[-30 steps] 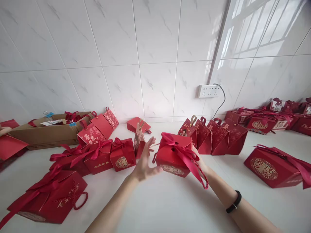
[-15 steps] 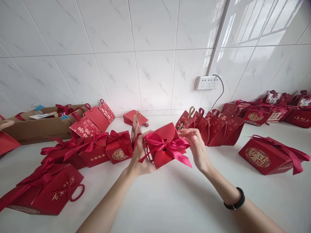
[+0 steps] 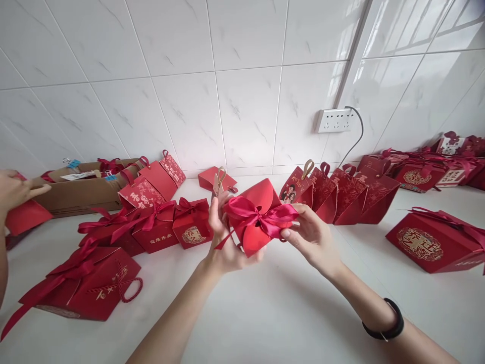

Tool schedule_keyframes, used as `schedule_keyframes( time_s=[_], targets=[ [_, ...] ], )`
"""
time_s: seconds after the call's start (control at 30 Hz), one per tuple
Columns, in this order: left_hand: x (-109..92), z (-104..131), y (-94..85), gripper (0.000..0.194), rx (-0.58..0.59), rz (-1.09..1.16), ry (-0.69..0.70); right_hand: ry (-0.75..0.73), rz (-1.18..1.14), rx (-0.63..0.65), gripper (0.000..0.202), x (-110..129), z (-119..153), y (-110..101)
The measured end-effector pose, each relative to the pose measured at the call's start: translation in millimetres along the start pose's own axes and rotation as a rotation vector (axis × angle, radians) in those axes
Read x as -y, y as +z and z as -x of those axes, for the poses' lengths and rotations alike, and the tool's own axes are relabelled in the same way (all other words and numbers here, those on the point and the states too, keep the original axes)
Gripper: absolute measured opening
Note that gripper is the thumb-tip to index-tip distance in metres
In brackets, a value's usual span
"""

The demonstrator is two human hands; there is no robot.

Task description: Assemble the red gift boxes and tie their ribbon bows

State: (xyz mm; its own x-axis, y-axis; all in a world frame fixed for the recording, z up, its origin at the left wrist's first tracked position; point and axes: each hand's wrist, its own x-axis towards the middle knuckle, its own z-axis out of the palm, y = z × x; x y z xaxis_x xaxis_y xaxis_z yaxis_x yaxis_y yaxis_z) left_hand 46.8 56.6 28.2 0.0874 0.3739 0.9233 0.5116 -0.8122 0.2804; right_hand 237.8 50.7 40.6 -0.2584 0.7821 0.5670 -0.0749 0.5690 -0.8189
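A red gift box (image 3: 254, 244) with petal-like top flaps is held up off the counter at the centre. My left hand (image 3: 223, 248) wraps round its left side and underside. Across the top lies a shiny crimson ribbon bow (image 3: 245, 211). My right hand (image 3: 316, 241) pinches the bow's right end between thumb and fingers, at the box's right side. The ribbon's left tail hangs beside my left fingers. Behind the box stands a card tag with a gold loop (image 3: 219, 186), partly hidden by my left hand.
On the left, ribboned red boxes (image 3: 153, 236) stand before a brown cardboard carton (image 3: 81, 199). Upright red boxes with loops (image 3: 346, 202) line the right back. Another person's hand (image 3: 17, 191) touches a red box at far left. A wall socket (image 3: 337, 121) has a cable.
My right hand has closed from loose fingers onto the bow's right end. The view has shifted slightly right, and more of the other person's hand shows at left.
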Motion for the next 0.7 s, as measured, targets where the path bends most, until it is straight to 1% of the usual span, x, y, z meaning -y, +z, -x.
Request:
schedule_keyframes(
  time_s=[0.1,0.17,0.23,0.37,0.43,0.53,0.6,0.7],
  targets=[
    [-1,-6,-5.7,0.104,0.046,0.029,0.085,0.004,0.053,-0.008,0.019,-4,1,4],
    [1,-8,-7.1,0.095,0.062,0.009,0.069,0.016,0.1,-0.016,0.02,-8,1,5],
    [3,-8,-6.2,0.09,0.072,-0.003,0.034,0.022,0.143,-0.027,0.022,-12,0,6],
    [4,-2,-2.4,0.09,0.039,-0.016,-0.02,-0.059,0.183,-0.118,0.033,-15,1,8],
    [3,0,-1.8,0.09,0.031,-0.073,-0.044,-0.082,0.213,-0.143,0.031,-15,2,9],
    [0,1,-2.7,0.097,0.057,-0.162,-0.059,-0.062,0.278,-0.116,0.021,-14,3,9],
    [0,1,-3.5,0.099,0.08,-0.207,-0.047,-0.041,0.285,-0.102,0.02,-12,3,7],
    [1,1,-3.5,0.093,0.088,-0.243,-0.026,-0.009,0.32,-0.054,0.023,-9,2,4]
  ],
)
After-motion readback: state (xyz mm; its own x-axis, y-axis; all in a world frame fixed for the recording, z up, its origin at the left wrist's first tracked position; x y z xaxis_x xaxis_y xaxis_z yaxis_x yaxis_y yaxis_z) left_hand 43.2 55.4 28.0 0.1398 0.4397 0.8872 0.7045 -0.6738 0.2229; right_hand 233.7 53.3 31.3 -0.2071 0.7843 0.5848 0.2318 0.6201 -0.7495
